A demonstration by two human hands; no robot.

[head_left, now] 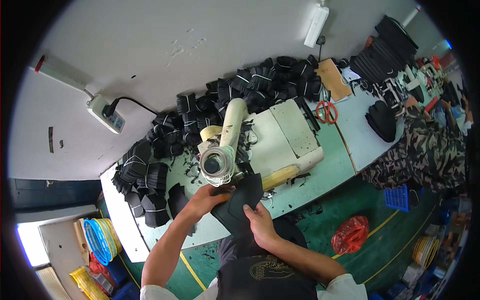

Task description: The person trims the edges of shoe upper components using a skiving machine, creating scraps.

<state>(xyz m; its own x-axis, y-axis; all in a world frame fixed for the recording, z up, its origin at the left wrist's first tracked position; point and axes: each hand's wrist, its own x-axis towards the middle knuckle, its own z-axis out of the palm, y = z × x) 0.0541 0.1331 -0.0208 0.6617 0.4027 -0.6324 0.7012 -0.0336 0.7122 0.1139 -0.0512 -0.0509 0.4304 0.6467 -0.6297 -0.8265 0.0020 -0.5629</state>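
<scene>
- Black flat pieces (248,196), at least two overlapping, are held in front of the cream machine (280,125) at the near edge of the pale table (325,172), just above the person's lap.
- Right hand (259,224): the thumb lies on top of the pieces at their right edge with the other fingers tucked beneath, pinching them.
- Left hand (207,199): it reaches to the left edge of the pieces, close under the machine's front end; its fingertips are partly hidden, so I can't tell whether they are clamped on anything.
- Above that hand, white cord (226,172) hangs in loops around a round holder at the end of a cream tube.
- Behind and left of the machine, black bundles (155,176) are heaped along the wall, many tied with white bands.
- Past the machine's far right corner lie red-handled scissors (326,112) and a brown board (333,80).
- Further right, I see a dark rounded stack (382,121) beside camouflage cloth (420,145).
- Down on the green floor sits a red plastic bag (351,235).
</scene>
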